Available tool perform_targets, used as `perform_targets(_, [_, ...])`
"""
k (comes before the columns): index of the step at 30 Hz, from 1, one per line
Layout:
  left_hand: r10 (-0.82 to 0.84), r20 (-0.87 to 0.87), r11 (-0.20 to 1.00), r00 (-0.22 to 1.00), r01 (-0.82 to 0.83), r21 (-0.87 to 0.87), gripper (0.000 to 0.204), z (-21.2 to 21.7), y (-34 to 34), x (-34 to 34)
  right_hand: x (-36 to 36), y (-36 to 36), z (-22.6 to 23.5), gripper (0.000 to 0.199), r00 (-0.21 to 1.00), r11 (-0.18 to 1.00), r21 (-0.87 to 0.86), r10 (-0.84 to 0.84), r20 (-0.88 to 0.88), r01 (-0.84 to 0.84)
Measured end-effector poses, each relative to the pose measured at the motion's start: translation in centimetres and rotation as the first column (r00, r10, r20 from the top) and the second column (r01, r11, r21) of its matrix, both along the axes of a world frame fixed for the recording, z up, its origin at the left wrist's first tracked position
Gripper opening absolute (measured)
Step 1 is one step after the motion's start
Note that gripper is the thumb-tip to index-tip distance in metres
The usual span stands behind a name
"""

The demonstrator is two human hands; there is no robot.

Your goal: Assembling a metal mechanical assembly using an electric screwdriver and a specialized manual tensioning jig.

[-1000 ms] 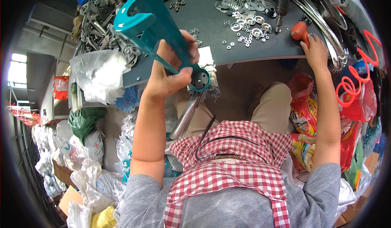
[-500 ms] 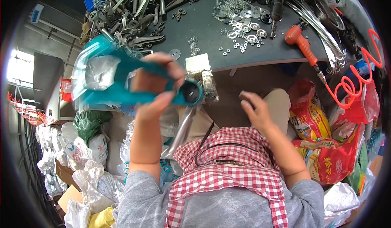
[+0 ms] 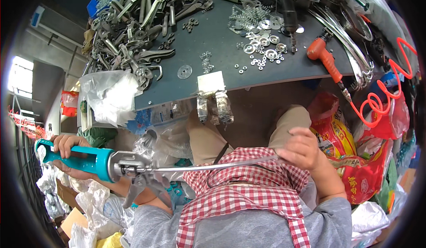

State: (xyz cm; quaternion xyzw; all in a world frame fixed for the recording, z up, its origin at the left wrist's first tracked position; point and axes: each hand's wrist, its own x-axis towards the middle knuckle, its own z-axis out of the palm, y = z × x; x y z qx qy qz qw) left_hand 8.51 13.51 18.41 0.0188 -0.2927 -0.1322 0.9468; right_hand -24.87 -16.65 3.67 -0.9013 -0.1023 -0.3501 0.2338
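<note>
- The left hand (image 3: 66,152) is closed around the teal barrel of a caulking gun (image 3: 95,164), far out at the person's left side and below the edge of the workbench (image 3: 208,35).
- The gun lies roughly horizontal. Its grey metal trigger frame sits just right of the left hand; the trigger hangs downward.
- The gun's plunger rod (image 3: 213,166) runs rightward from the frame, across the red checked apron (image 3: 239,195), to the right hand.
- The right hand (image 3: 304,148) is curled with its fingers pinching the far end of the rod, in front of the person's chest.
- The two hands are well apart, with the whole tool spanning between them.
- On the workbench lie grey metal parts (image 3: 133,31), scattered washers (image 3: 262,48) and an orange-handled air tool (image 3: 326,59), all untouched.
</note>
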Motion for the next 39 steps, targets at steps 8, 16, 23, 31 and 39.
perform_targets(8, [-0.090,-0.105,0.993,0.990,0.082,-0.082,0.041,-4.4,-1.8,1.6,-2.1,4.8,1.5,0.016,0.920,-0.240,0.931,0.348,-0.182,0.275])
perform_targets(16, [-0.073,-0.089,0.996,0.993,0.068,-0.062,0.036,-5.1,-1.7,3.3,0.9,3.2,-0.2,0.018,0.852,-0.376,0.846,0.498,-0.161,0.379])
perform_targets(23, [-0.013,-0.052,0.999,0.999,0.012,-0.033,0.037,-5.3,-0.9,3.5,2.8,2.3,0.1,0.024,0.741,-0.345,0.725,0.584,-0.331,0.596])
perform_targets(31, [-0.170,-0.157,0.981,0.973,0.182,0.062,0.042,-7.5,-5.4,0.6,4.9,4.9,1.8,0.022,0.775,-0.046,0.870,0.481,-0.411,0.490])
perform_targets(39, [-0.125,-0.032,0.941,0.992,0.129,0.312,0.054,-9.0,-10.9,-4.3,9.0,8.3,-0.2,0.025,0.861,-0.589,0.709,0.506,-0.049,0.387])
